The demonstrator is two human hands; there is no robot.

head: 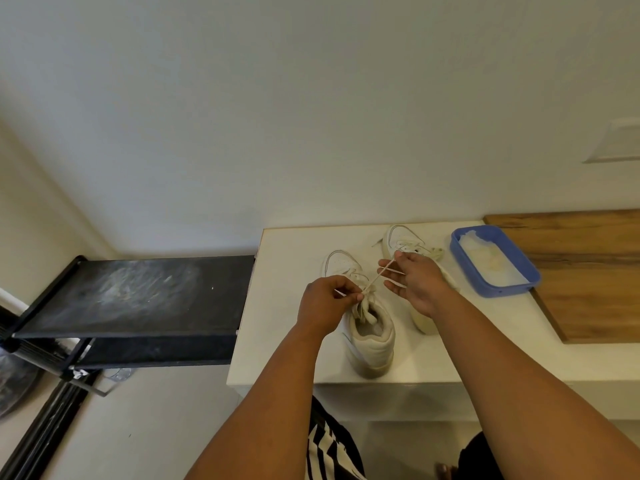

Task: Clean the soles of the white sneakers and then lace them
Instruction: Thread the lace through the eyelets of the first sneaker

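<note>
Between the two hands, a pale lace (375, 276) runs taut from the near sneaker's (367, 327) top eyelets up to the right. Left hand (323, 303) has fingers curled, thumb and forefinger pinching a lace end just above the tongue. Right hand (414, 282) is part spread, with lace strands wound over and between its fingers; exact pinch point too fine to make out.

Near sneaker stands upright on the white table (287, 306), heel toward the person, directly under and beside the left hand. Second sneaker (403, 242) sits just beyond and partly beneath the right hand, toe pointing away, a loose lace end trailing off its left side.

Handling, judged: lace is light, limp and thin, apt to slip through dry fingers; best held near the stiff tip for threading, or close to the eyelet when pulling tension. Sneaker looks light, with a padded soft collar and firmer sole; steady it by heel or sidewall, since a hard tug on the lace could tip or drag it.

Count: two sneakers, two hands. Beyond the right hand, to its right, one blue tray (495, 292) holding pale contents, resting partly on one wooden board (588, 271). Left of the left hand, off the table, one black rack (138, 296).
</note>
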